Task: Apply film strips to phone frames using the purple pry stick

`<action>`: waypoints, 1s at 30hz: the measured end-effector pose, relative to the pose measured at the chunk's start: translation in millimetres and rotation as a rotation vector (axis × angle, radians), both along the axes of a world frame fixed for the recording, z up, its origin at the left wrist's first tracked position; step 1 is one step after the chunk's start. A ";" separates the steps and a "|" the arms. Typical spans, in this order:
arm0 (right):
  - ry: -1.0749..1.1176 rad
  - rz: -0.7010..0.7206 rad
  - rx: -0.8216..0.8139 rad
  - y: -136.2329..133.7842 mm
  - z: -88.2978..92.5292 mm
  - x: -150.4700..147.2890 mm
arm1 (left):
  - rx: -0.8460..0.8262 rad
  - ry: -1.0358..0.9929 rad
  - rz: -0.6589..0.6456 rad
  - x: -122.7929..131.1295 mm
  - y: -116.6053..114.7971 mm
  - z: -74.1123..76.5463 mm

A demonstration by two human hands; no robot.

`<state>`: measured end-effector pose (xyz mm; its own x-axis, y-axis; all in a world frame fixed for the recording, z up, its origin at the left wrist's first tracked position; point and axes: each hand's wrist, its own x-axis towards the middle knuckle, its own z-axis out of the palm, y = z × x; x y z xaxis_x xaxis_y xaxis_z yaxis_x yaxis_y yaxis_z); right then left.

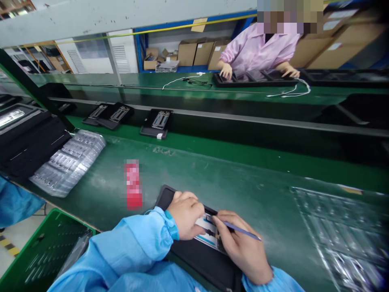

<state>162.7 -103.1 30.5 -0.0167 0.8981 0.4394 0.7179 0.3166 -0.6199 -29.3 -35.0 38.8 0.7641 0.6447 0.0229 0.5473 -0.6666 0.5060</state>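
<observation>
An open phone body, with white and blue strips and a dark inner part, lies in a black foam tray right in front of me. My left hand rests over its left end, fingers curled and thumb bent against it. In my right hand is a thin purplish tool, pinched between thumb and fingers and slanting back over the hand. Those fingertips are at the phone's right end, where they hide the tool's tip.
Clear plastic trays lie on the right, and another filled one on the left. Beyond the bench, black pads with phone bodies sit on a green belt. A green crate stands lower left. Across, a person in pink handles black trays.
</observation>
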 end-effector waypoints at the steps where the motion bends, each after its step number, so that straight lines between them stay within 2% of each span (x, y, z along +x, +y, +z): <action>1: -0.003 0.002 0.004 -0.1 -0.4 -0.4 | -0.002 0.007 -0.001 0.0 0.2 0.4; 9: -0.009 0.012 0.040 -2.3 -7.8 -3.9 | 0.013 0.000 -0.014 1.3 0.4 0.6; 15: -0.006 -0.030 -0.003 0.2 -5.2 -5.0 | 0.022 -0.021 -0.009 0.8 -0.1 2.7; 22: 0.042 -0.045 0.019 -1.9 -6.3 2.3 | -0.009 -0.034 0.009 0.2 -0.9 1.9; 30: 0.029 -0.004 0.029 1.4 -7.6 3.0 | 0.031 -0.046 0.006 -0.3 -1.3 -1.9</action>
